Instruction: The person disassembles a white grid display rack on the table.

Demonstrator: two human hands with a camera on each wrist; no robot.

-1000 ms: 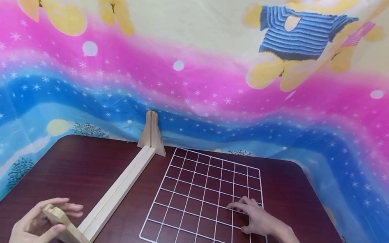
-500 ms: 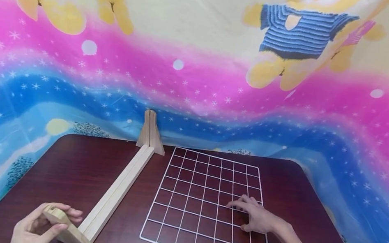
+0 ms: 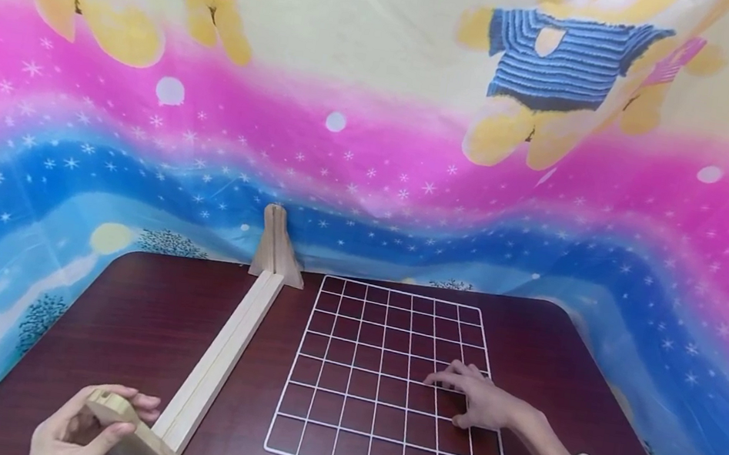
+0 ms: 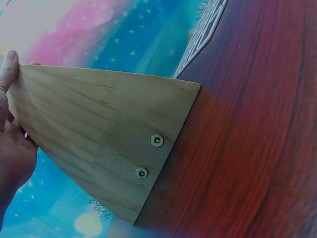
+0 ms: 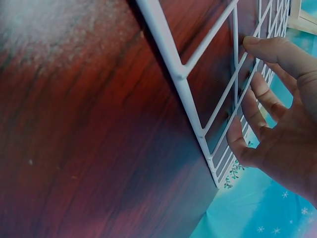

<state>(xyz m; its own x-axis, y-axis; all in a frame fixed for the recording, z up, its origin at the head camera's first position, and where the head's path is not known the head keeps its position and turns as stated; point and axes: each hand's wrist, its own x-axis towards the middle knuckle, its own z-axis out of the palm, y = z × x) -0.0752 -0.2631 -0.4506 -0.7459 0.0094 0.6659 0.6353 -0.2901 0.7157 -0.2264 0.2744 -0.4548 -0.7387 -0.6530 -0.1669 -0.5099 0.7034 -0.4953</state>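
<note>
The left hand [image 3: 73, 429] gripped the near triangular end piece [image 3: 129, 431] of a long wooden stand [image 3: 216, 362] at the table's near-left corner, thumb on one face and fingers curled over the top edge; in the left wrist view the end piece [image 4: 106, 139] stood on the dark red table [image 4: 257, 148], two screws showing near its lower edge, the hand [image 4: 10, 144] around its narrow top. The stand's rail ran from there across the table [image 3: 141, 320] to the far edge, where its other end piece [image 3: 274, 246] stood upright. The white wire grid [image 3: 384, 386] lay flat on the table's right half, just beside the rail; the right hand [image 3: 483, 403] rested on it near its right edge, fingers spread and lightly bent, fingertips [image 5: 260, 44] touching the wires [image 5: 198, 114]. A star-and-bear patterned cloth [image 3: 381, 105] hung behind the table.
</note>
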